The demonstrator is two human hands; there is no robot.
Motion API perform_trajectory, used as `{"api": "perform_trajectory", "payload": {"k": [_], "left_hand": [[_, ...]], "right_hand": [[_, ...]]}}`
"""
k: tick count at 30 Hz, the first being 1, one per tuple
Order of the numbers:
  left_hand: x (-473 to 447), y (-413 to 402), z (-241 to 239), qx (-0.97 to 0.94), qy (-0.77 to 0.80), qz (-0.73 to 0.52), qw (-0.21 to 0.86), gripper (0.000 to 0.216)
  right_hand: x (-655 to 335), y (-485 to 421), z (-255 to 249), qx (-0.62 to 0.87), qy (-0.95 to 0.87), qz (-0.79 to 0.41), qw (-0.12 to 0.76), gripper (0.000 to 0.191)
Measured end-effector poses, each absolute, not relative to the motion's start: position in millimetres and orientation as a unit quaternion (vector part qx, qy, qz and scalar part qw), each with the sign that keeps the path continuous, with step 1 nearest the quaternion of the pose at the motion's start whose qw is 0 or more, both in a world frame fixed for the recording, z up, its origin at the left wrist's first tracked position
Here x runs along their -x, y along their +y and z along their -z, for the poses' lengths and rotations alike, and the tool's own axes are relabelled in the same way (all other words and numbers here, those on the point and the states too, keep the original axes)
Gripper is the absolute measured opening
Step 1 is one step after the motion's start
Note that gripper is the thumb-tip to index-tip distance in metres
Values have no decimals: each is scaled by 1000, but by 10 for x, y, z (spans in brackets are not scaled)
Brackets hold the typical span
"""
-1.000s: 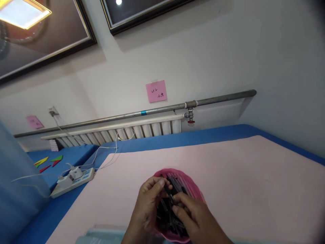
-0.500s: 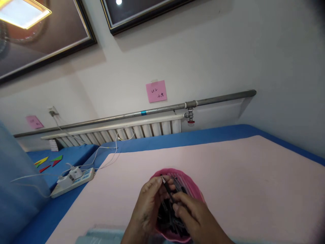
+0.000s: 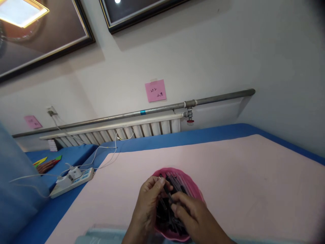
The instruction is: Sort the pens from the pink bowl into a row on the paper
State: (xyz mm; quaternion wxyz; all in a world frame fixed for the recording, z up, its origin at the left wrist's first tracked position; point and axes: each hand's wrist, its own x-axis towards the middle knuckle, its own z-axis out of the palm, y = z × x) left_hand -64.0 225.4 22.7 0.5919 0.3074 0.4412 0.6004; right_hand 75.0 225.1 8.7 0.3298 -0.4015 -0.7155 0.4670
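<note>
The main risk here is a spill. The pink bowl [image 3: 193, 184] is shallow and heaped with thin black pieces [image 3: 175, 181]. Both hands work right above the heap, so a tug on one tangled piece could drag its neighbours over the rim and onto the tabletop [image 3: 254, 176]. The bowl itself looks light. With no hand steadying its wall, a sideways pull might slide or tip it toward the near edge, where a clear plastic tray [image 3: 101, 234] lies just beside it. A slipped pinch could also drop the held piece back into the pile, where it would be hard to tell from the rest.

The left hand [image 3: 148, 203] curls over the bowl's left rim, its fingers [image 3: 158, 181] pressed together on the upper end of one slim black piece [image 3: 167, 189]. The right hand [image 3: 196, 220] comes in from the near side, and its fingers [image 3: 179, 206] pinch what seems to be the lower end of the same piece. Blur hides the exact contact.

The pieces are dark, narrow and stick-like, lying crossed in all directions. Some show a faint metallic glint. The bowl sits close to the near edge of the tabletop, about midway along it, well apart from the power strip [image 3: 76, 178] at the left edge.
</note>
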Motion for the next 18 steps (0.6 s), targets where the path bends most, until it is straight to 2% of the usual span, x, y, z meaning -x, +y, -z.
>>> {"api": "perform_trajectory", "payload": {"k": [5, 12, 18], "left_hand": [[663, 2252, -232, -303, 424, -600, 607, 17], [693, 2246, -248, -304, 367, -609, 634, 13], [613, 2207, -232, -331, 377, -553, 665, 18]], "right_hand": [[-748, 2228, -125, 399, -691, -505, 330, 10], [-762, 2200, -168, 349, -574, -673, 310, 13], [-783, 2264, -187, 393, -560, -638, 353, 14]]}}
